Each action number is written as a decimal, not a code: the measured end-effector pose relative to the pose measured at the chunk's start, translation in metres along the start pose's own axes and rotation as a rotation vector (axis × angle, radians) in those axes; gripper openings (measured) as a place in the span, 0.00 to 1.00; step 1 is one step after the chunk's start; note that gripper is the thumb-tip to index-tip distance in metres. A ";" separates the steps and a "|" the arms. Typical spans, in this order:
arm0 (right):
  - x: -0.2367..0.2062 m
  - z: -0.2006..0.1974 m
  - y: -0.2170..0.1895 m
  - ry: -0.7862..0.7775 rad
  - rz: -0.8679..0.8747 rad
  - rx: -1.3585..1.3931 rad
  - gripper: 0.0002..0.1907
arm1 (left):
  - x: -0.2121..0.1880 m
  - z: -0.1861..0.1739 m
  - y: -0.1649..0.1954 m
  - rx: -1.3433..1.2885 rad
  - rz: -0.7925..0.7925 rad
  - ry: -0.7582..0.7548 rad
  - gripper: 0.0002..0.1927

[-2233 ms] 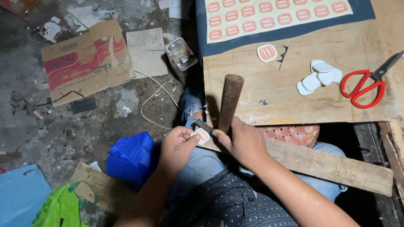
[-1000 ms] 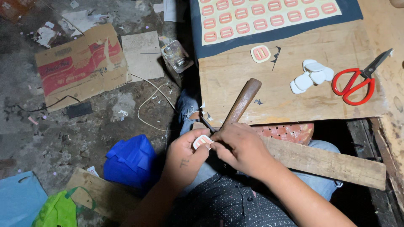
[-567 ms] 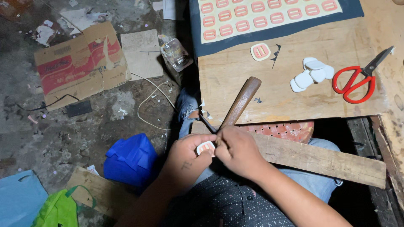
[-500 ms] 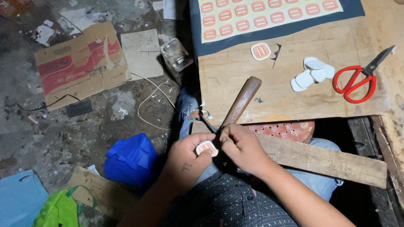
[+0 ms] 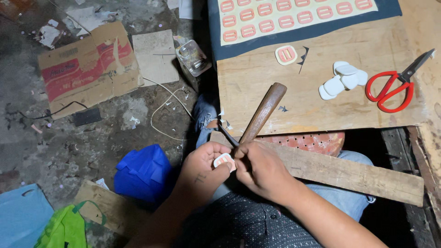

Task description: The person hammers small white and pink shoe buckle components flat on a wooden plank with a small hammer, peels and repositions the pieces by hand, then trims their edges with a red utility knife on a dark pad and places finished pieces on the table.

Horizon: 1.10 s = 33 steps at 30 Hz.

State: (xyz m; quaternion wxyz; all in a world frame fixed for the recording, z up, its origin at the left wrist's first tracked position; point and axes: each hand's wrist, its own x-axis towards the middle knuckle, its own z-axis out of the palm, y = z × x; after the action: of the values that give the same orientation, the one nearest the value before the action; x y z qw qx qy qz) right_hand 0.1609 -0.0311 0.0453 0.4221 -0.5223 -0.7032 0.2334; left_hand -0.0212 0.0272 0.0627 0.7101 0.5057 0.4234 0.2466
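Left hand (image 5: 204,165) pinches a small white-and-pink piece (image 5: 223,160) between thumb and fingers. Right hand (image 5: 262,167), closed on a wooden-handled tool (image 5: 262,112), touches the piece from its right; the handle's long axis runs up-right over the desk (image 5: 317,105).

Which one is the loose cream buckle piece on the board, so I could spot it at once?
Start at the plywood board above the lap. Below the dark sheet of buckle shapes lies a single cream buckle piece with two pinkish slots. Unlike the plain white pieces piled beside the red scissors, it lies alone and slotted.

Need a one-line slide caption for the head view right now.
Left hand pinches a small white-and-pink oval piece while the right hand works it with a wooden-handled tool beside red-handled scissors.
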 end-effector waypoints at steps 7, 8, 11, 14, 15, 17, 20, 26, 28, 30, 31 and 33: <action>-0.001 0.007 0.006 -0.091 0.308 0.196 0.13 | -0.012 0.002 0.002 0.637 0.187 0.143 0.07; 0.001 0.004 0.007 -0.077 0.230 0.183 0.14 | -0.011 -0.001 -0.002 0.617 0.137 0.169 0.07; 0.010 -0.005 0.015 0.059 0.241 -0.230 0.21 | 0.003 -0.012 -0.018 0.203 0.170 0.194 0.10; 0.023 -0.008 0.025 0.247 0.229 -0.529 0.35 | 0.016 -0.023 -0.039 -0.035 0.116 0.236 0.10; 0.028 -0.009 0.029 0.231 0.311 -0.540 0.39 | 0.019 -0.026 -0.045 -0.055 0.069 0.255 0.09; 0.037 -0.012 0.037 0.197 0.477 -0.561 0.49 | 0.024 -0.029 -0.055 -0.074 0.115 0.279 0.08; 0.051 -0.017 0.047 0.180 0.565 -0.510 0.52 | 0.025 -0.035 -0.059 -0.037 0.202 0.282 0.10; 0.060 -0.012 0.055 0.210 0.545 -0.450 0.55 | 0.029 -0.042 -0.065 0.307 0.225 0.397 0.14; 0.061 -0.011 0.055 0.123 0.627 -0.478 0.56 | 0.035 -0.045 -0.069 0.275 0.214 0.390 0.11; 0.062 -0.011 0.053 0.112 0.624 -0.458 0.55 | 0.040 -0.048 -0.074 -0.004 0.221 0.294 0.10; 0.064 -0.011 0.051 0.148 0.577 -0.423 0.53 | 0.043 -0.049 -0.076 -0.060 0.177 0.293 0.11; 0.065 -0.013 0.047 0.174 0.591 -0.309 0.46 | 0.046 -0.052 -0.079 -0.173 0.085 0.295 0.15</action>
State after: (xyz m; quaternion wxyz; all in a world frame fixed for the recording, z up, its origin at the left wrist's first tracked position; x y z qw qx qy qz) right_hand 0.1905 0.0440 0.0391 0.3103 -0.7792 -0.5099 0.1911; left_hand -0.0480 0.0602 -0.0335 0.6698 0.4188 0.4784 0.3836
